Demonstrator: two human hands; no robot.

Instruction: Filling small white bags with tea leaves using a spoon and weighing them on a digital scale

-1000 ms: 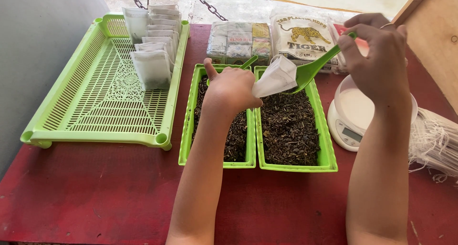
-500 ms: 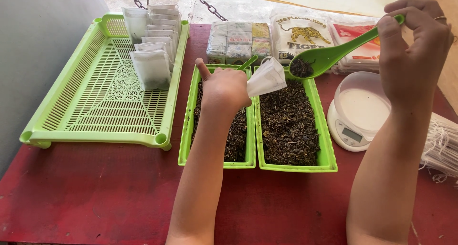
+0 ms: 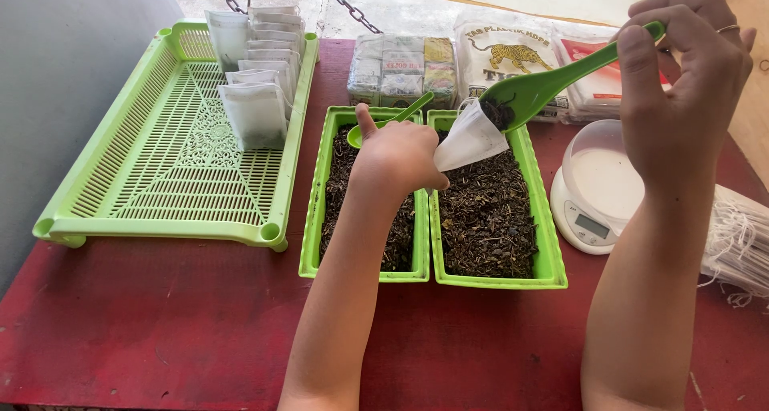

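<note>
- At the far left of the red counter (image 3: 200, 323) stands a big light-green slatted tray (image 3: 160, 171), with a row of filled white paper sachets (image 3: 258, 98) standing upright along its far right side.
- Just right of it sits the left green trough (image 3: 312, 219), narrow and holding dark loose tea; a spare green spoon (image 3: 392, 118) lies in its far end.
- The left hand (image 3: 398, 156) is over the far end of that trough, fingers curled shut and pinching the lower corner of a small white paper bag (image 3: 473, 139), thumb sticking up.
- The bag is held tilted, its open mouth turned up and to the right, above the far end of the right green trough (image 3: 549, 251), which touches the left one and is also full of dark tea leaves (image 3: 485, 211).
- A green plastic spoon (image 3: 545, 86) has its bowl at the bag's mouth, with dark tea in the bowl; the handle runs up and to the right.
- The right hand (image 3: 681, 82) is raised at the far right, fingers closed round the end of the spoon handle, with a ring on one finger.
- Behind the troughs, at the far edge, lie wrapped packets (image 3: 400, 66) and plastic-bag bundles (image 3: 513, 58).
- Right of the troughs is a white kitchen scale (image 3: 593, 195) with a round pan, partly behind the right forearm.
- At the right edge lies a heap of white strings (image 3: 741, 243).
</note>
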